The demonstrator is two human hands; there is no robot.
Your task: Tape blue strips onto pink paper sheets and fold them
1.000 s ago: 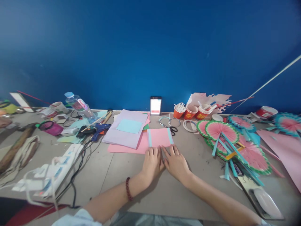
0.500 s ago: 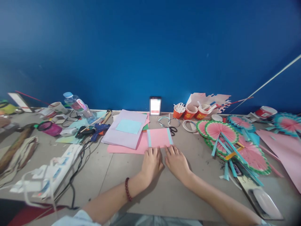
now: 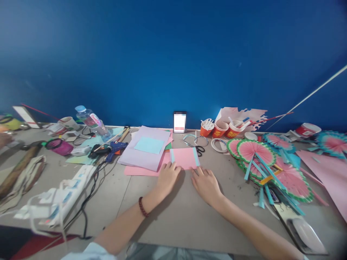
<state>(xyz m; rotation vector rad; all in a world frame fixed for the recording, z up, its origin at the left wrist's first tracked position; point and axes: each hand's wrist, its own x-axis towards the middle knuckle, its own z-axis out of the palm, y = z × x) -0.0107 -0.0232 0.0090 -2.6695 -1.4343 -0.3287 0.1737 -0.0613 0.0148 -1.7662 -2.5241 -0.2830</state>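
A small pink paper (image 3: 184,158) with light-blue strips along its two sides lies flat on the table in front of me. My left hand (image 3: 168,177), with a dark red bead bracelet (image 3: 142,207) on the wrist, is at the paper's lower left corner, fingers stretched forward. My right hand (image 3: 204,183) rests palm down at the lower right corner, fingers apart, fingertips touching the paper's near edge. Left of the paper, a lilac sheet (image 3: 132,155) lies over a larger pink sheet (image 3: 141,172), with a light-blue piece (image 3: 149,145) on top.
A phone (image 3: 180,122) leans on the blue wall. Behind the paper lie scissors (image 3: 200,150) and a tape roll (image 3: 219,145). Red cups (image 3: 221,129) and watermelon paper fans (image 3: 256,153) stand right; a glue gun (image 3: 116,148), bottle (image 3: 93,122) and power strip (image 3: 72,193) are left.
My left hand has shifted left along the paper's near edge, away from my right hand. My right hand has barely moved. The paper stays in place.
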